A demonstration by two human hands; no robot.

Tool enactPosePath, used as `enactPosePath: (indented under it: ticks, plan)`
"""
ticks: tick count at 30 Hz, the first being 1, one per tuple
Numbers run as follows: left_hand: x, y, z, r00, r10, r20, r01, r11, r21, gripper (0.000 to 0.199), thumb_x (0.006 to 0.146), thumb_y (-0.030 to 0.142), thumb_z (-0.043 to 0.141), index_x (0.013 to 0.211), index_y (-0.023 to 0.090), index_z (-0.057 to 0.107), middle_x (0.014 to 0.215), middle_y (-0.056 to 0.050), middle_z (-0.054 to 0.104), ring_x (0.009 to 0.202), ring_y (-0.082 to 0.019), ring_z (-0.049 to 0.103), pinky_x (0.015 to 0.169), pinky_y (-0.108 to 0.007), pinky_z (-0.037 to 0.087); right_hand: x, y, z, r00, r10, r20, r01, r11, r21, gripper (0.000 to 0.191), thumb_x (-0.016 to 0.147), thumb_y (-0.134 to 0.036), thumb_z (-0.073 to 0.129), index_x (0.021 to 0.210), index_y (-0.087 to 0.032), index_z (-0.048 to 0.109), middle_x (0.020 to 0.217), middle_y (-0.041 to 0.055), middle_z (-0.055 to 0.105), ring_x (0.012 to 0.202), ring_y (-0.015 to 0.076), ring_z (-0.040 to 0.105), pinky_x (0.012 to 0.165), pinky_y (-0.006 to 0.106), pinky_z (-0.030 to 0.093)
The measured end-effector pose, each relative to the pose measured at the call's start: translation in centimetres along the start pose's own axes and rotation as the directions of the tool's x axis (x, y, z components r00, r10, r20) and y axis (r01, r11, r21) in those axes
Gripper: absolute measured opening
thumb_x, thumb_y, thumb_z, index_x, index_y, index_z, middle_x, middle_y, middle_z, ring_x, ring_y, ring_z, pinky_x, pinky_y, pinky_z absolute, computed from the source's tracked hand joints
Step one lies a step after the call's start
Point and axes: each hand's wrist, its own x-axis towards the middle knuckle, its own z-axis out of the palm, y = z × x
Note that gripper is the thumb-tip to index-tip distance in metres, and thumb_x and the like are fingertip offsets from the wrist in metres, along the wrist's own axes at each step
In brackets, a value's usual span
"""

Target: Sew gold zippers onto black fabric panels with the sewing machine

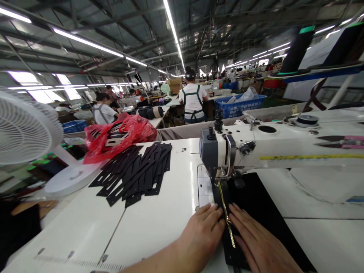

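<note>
Under the needle area of a white sewing machine runs a gold-toothed zipper on black tape. A large black fabric panel lies beneath and to the right of it. My left hand rests on the zipper's left side, its fingers laid on the black tape and pressing down. On the other side, my right hand lies flat over the black panel, fingertips beside the zipper's teeth near the slider. Neither hand visibly pinches the material. The undersides of both hands are hidden.
Black slotted strips are piled left of the machine, near a red plastic bag. A white fan stands at the left edge. Pink-handled pliers lie on the machine arm. A co-worker sits ahead beside a blue basket.
</note>
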Motion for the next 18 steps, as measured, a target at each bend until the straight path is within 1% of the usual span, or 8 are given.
enactPosePath:
  ticks: [4,8,11,15,18]
  plan:
    - [0.2,-0.7,0.4,1.0,-0.015,-0.007,0.015,1.0,-0.017,0.023,0.093,0.015,0.039,0.099,0.01,0.061,0.107,-0.012,0.066,0.103,-0.022,0.062,0.092,-0.037,0.051,0.2,0.6,0.7,1.0,0.016,-0.001,-0.016,0.999,0.032,0.038,0.084,-0.016,0.039,0.114,-0.006,0.059,0.125,0.0141,0.054,0.111,0.0232,0.055,0.083,0.032,0.055]
    - [0.7,-1.7,0.8,0.999,-0.032,0.022,0.033,0.998,-0.056,0.022,0.093,0.015,0.041,0.102,0.01,0.061,0.108,-0.011,0.065,0.103,-0.022,0.061,0.093,-0.037,0.051,0.8,1.3,1.6,0.998,0.057,0.019,-0.058,0.995,0.083,0.037,0.084,-0.015,0.04,0.115,-0.008,0.059,0.125,0.0138,0.054,0.113,0.023,0.054,0.087,0.033,0.053]
    - [1.3,-2.6,1.1,0.999,-0.036,0.002,0.036,0.996,-0.077,0.022,0.093,0.014,0.041,0.101,0.01,0.061,0.107,-0.011,0.065,0.102,-0.023,0.061,0.092,-0.037,0.051,1.5,2.0,2.1,0.996,0.077,0.05,-0.082,0.992,0.099,0.038,0.084,-0.014,0.039,0.115,-0.008,0.06,0.123,0.0136,0.055,0.112,0.0226,0.055,0.089,0.035,0.052]
    - [2.1,-3.6,1.4,0.999,-0.043,-0.019,0.04,0.993,-0.111,0.023,0.093,0.016,0.039,0.099,0.011,0.061,0.099,-0.011,0.065,0.097,-0.023,0.062,0.088,-0.036,0.053,2.5,2.8,2.6,0.992,0.092,0.081,-0.102,0.987,0.125,0.039,0.084,-0.011,0.037,0.116,-0.006,0.059,0.12,0.0145,0.058,0.108,0.0226,0.057,0.088,0.037,0.052]
    - [2.5,-4.3,1.7,0.999,-0.045,-0.018,0.042,0.991,-0.13,0.025,0.094,0.017,0.037,0.097,0.012,0.061,0.091,-0.011,0.064,0.093,-0.023,0.061,0.084,-0.036,0.054,3.1,3.3,3.0,0.989,0.116,0.09,-0.13,0.976,0.174,0.039,0.084,-0.011,0.037,0.117,-0.009,0.058,0.119,0.0132,0.059,0.107,0.022,0.058,0.089,0.037,0.052]
